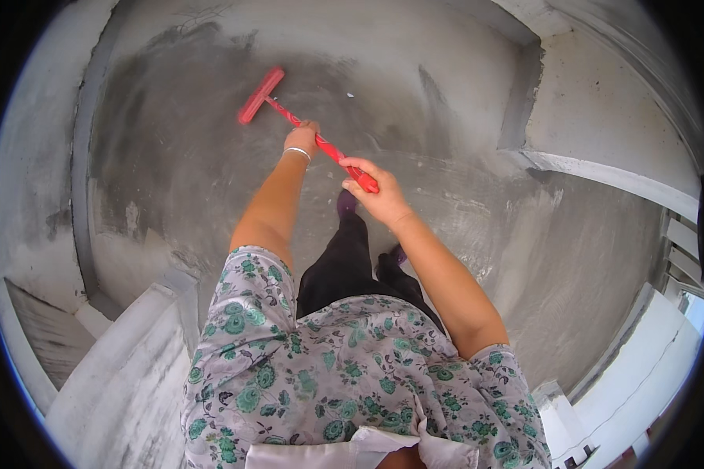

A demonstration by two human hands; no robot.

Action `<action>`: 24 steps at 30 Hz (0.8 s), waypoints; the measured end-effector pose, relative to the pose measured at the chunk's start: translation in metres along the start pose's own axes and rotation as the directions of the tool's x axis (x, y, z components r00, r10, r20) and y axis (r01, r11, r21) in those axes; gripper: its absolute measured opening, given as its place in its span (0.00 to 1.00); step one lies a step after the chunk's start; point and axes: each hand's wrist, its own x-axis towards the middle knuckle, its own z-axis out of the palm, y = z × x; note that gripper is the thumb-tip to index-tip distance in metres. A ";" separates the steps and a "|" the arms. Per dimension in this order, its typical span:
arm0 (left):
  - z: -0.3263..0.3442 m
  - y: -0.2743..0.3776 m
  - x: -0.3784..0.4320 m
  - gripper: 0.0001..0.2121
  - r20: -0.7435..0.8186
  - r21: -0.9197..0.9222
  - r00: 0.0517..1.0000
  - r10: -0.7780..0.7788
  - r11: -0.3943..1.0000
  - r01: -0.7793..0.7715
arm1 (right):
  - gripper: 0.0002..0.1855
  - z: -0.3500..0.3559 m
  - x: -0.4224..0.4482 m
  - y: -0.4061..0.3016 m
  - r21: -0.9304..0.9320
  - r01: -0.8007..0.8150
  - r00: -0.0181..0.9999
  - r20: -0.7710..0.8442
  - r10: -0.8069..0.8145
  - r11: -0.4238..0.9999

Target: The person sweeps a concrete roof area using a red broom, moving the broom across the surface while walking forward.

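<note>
A floor squeegee with a red head (261, 95) and a red patterned handle (331, 149) slants across the view in front of me. My left hand (303, 137) grips the handle lower down, closer to the head, and wears a light bangle on its wrist. Around the upper end of the handle, close to the red end cap, my right hand (381, 190) is closed. The head is at the upper left, over a dark, damp-looking patch of the concrete floor (182, 129); its underside is hidden from me.
A grey-edged wall (41, 164) runs along the left. At the right, a raised pale concrete block (604, 111) juts in. White walls (123, 363) stand at the lower left and lower right. A small white scrap (350, 95) lies on the floor. My feet are below my hands.
</note>
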 end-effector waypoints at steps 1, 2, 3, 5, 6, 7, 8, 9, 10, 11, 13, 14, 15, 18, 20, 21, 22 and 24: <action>0.011 0.014 0.003 0.07 0.039 0.030 0.999 0.035 0.999 -0.036 | 0.19 -0.013 -0.009 -0.001 -0.013 -0.040 0.999 -0.026 0.040 0.999; 0.024 0.031 0.000 0.07 0.078 0.060 0.995 0.067 0.996 -0.072 | 0.18 -0.027 -0.023 -0.002 -0.025 -0.081 0.996 -0.051 0.079 0.996; 0.032 0.057 -0.002 0.09 0.147 0.055 0.983 0.114 0.991 -0.123 | 0.18 -0.043 -0.040 0.001 -0.016 -0.111 0.989 -0.096 0.109 0.994; 0.048 0.106 -0.022 0.12 0.212 0.035 0.952 0.221 0.972 -0.234 | 0.17 -0.068 -0.083 -0.004 0.046 -0.216 0.962 -0.158 0.221 0.975; 0.053 0.130 -0.035 0.09 0.226 0.064 0.933 0.279 0.952 -0.300 | 0.17 -0.078 -0.107 -0.014 0.096 -0.293 0.936 -0.176 0.306 0.951; 0.048 0.161 -0.051 0.11 0.293 0.015 0.894 0.338 0.934 -0.358 | 0.17 -0.088 -0.138 -0.019 0.075 -0.308 0.920 -0.233 0.317 0.949; 0.048 0.184 -0.069 0.13 0.339 -0.022 0.848 0.408 0.904 -0.427 | 0.17 -0.094 -0.167 -0.028 0.048 -0.320 0.903 -0.287 0.320 0.946; 0.051 0.203 -0.087 0.14 0.415 -0.057 0.791 0.449 0.881 -0.469 | 0.17 -0.094 -0.192 -0.042 0.087 -0.365 0.870 -0.321 0.373 0.927; 0.056 0.217 -0.108 0.15 0.459 -0.085 0.751 0.474 0.865 -0.494 | 0.17 -0.092 -0.215 -0.056 0.122 -0.408 0.838 -0.344 0.425 0.905; 0.063 0.231 -0.129 0.15 0.499 -0.122 0.703 0.506 0.844 -0.522 | 0.17 -0.090 -0.240 -0.065 0.122 -0.440 0.816 -0.359 0.453 0.890; 0.058 0.259 -0.169 0.15 0.567 -0.209 0.593 0.572 0.796 -0.568 | 0.16 -0.078 -0.283 -0.086 0.165 -0.488 0.742 -0.440 0.507 0.857; 0.060 0.268 -0.187 0.15 0.580 -0.249 0.534 0.615 0.758 -0.603 | 0.16 -0.070 -0.298 -0.099 0.202 -0.498 0.695 -0.489 0.527 0.843; 0.060 0.276 -0.200 0.15 0.590 -0.285 0.470 0.656 0.714 -0.640 | 0.16 -0.064 -0.311 -0.107 0.245 -0.499 0.643 -0.538 0.544 0.831; 0.061 0.291 -0.224 0.13 0.560 -0.406 0.333 0.758 0.602 -0.687 | 0.14 -0.052 -0.341 -0.117 0.280 -0.417 0.610 -0.619 0.495 0.865; 0.058 0.289 -0.232 0.12 0.543 -0.391 0.345 0.765 0.594 -0.702 | 0.13 -0.049 -0.345 -0.123 0.278 -0.363 0.633 -0.627 0.454 0.889; 0.057 0.289 -0.233 0.12 0.537 -0.382 0.340 0.772 0.581 -0.718 | 0.13 -0.047 -0.347 -0.121 0.282 -0.329 0.636 -0.639 0.432 0.901; 0.050 0.285 -0.232 0.12 0.532 -0.362 0.357 0.768 0.588 -0.724 | 0.13 -0.044 -0.351 -0.117 0.283 -0.303 0.649 -0.638 0.415 0.910; 0.035 0.275 -0.227 0.11 0.535 -0.277 0.413 0.737 0.615 -0.739 | 0.13 -0.038 -0.356 -0.106 0.293 -0.240 0.674 -0.636 0.376 0.925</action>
